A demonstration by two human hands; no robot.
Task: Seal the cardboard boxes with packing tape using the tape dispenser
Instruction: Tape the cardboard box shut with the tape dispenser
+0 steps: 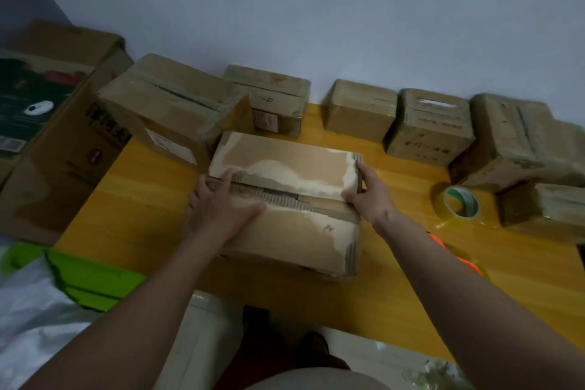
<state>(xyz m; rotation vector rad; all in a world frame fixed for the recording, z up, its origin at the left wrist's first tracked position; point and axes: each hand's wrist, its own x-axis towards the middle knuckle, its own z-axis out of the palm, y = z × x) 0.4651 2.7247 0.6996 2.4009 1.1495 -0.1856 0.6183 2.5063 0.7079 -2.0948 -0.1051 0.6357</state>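
My left hand [221, 204] presses flat on the box [285, 199] in the middle of the table [395, 279]. My right hand [368, 190] grips its right end, thumb on the flap seam. A tape roll [459, 203] lies to the right.

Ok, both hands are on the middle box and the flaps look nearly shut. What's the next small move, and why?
Probably press the two flaps down until they meet. The box shows a dark gap along its centre seam, with the left hand flat on the near flap and the right hand gripping the far flap's right end. The tape roll lies untouched to the right, so taping likely comes after.
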